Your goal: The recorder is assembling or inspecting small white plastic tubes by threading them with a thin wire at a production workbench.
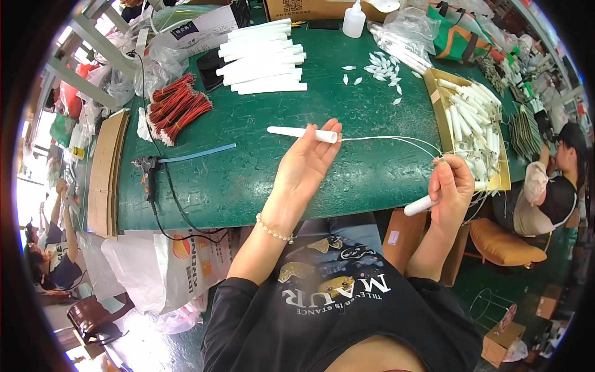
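My left hand (307, 162), palm turned up, holds a tapered white plastic tube (297, 132) under its thumb. The tube's hollow end lies toward the right, across the fingers. Two thin white wires (390, 137) run from near that end over to my right hand (451, 186). There, my thumb and fingertips pinch the wires. A second white tube (420, 205) is tucked in the same hand's lower fingers and sticks out to the left. Just beyond that hand, a shallow cardboard box (442, 115) holds many white tubes with wires.
White tubes (263, 59) lie stacked on the green table (248, 192), beside bundled red wires (180, 108). A glue gun (149, 170) and blue strip (198, 153) lie left. Small white pointed pieces (384, 68) are scattered near a squeeze bottle (354, 22). Other people sit at both sides.
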The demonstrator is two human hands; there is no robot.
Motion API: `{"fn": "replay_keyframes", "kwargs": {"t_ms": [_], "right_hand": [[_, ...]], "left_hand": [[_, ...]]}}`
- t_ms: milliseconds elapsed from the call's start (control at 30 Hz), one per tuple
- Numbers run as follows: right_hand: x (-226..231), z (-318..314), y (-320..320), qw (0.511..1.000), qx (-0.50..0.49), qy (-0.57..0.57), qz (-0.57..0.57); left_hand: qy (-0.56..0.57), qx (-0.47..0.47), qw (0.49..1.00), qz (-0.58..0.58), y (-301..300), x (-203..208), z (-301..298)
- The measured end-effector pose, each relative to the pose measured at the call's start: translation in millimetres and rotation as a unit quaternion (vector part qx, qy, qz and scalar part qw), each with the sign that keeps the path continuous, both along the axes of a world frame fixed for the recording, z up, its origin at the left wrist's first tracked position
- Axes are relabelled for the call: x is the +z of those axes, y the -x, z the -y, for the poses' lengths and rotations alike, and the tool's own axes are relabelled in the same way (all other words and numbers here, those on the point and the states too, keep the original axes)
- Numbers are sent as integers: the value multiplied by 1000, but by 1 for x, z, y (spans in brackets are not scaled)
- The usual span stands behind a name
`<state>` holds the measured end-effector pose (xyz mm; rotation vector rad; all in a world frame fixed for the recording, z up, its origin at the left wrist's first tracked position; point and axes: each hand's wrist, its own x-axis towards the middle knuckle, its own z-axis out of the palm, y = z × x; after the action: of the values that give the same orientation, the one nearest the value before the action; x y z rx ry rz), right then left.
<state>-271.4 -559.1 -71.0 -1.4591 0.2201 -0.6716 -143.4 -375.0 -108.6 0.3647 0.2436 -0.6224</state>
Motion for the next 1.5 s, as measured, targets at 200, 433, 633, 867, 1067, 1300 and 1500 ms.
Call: {"fn": "replay_keyframes", "kwargs": {"t_ms": [200,433,633,867,1067,1300,1500], "right_hand": [[2,-1,-1,1000,-5,-3,-2],[-2,-2,-3,999,17,12,-28],[-3,-13,-14,963,77,112,-231],[-13,-35,-40,967,135,119,-180],[-14,-35,-40,965,157,102,-182],[-16,-34,-39,953,220,108,-177],[-8,-37,-40,954,258,21,-152]], "left_hand": [[12,-2,1000,2,-1,-4,0],[-10,-5,1000,27,2,-1,-1],[-58,13,994,87,5,4,-1],[-117,-11,972,201,29,5,14],[-147,-17,966,212,30,-1,13],[-131,-5,965,229,29,-3,6],[-100,-5,975,196,29,7,0]]}}
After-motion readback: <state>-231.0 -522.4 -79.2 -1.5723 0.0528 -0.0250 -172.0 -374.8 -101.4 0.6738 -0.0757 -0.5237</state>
